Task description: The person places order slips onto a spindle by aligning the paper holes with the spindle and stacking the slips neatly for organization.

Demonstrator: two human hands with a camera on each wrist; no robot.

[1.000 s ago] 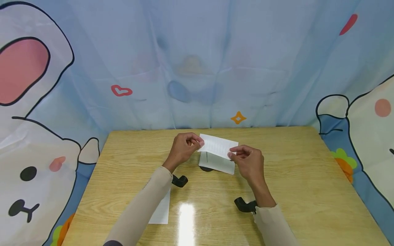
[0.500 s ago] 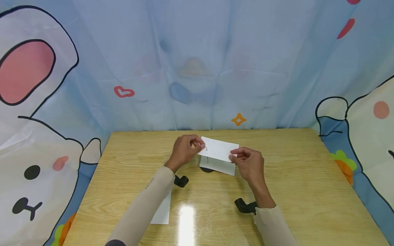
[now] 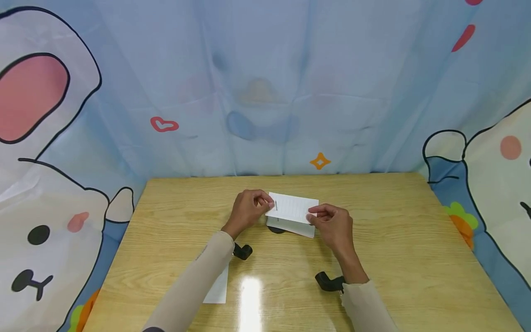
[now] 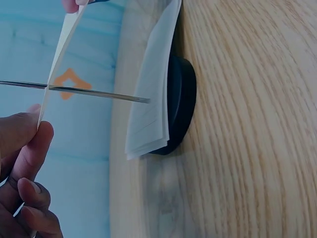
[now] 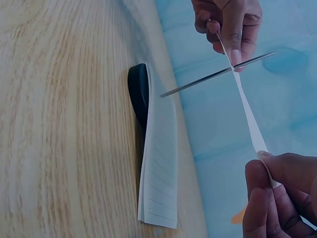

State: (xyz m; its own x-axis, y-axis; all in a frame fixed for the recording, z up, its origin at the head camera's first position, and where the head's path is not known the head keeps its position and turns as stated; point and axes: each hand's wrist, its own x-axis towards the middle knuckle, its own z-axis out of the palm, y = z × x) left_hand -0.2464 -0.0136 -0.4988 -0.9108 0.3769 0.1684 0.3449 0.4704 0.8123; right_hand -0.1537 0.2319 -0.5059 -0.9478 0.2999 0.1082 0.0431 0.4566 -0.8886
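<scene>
A lined slip of paper point(image 3: 292, 207) is stretched between both hands above a paper spike, whose thin metal pin point(image 4: 114, 95) passes through it near its left end. My left hand point(image 3: 247, 210) pinches the left edge between thumb and fingertips, close beside the pin. At the opposite end, my right hand point(image 3: 334, 227) grips the lower right corner between thumb and forefinger. Below, several lined slips point(image 4: 152, 89) lie threaded on the spike, over its round black base point(image 4: 184, 104). The pin's upper tip sticks out beyond the held slip in both wrist views.
More white paper point(image 3: 217, 290) lies on the wooden table point(image 3: 415, 253) at the near left, partly hidden under the left forearm. Black wrist mounts point(image 3: 329, 282) hang by both wrists. A blue printed curtain point(image 3: 265, 152) closes off the table's back edge.
Both hands have come down slightly with the slip. A second ago no pin showed above it; now the pin pokes through near the left hand, and the slip is nearer the stack.
</scene>
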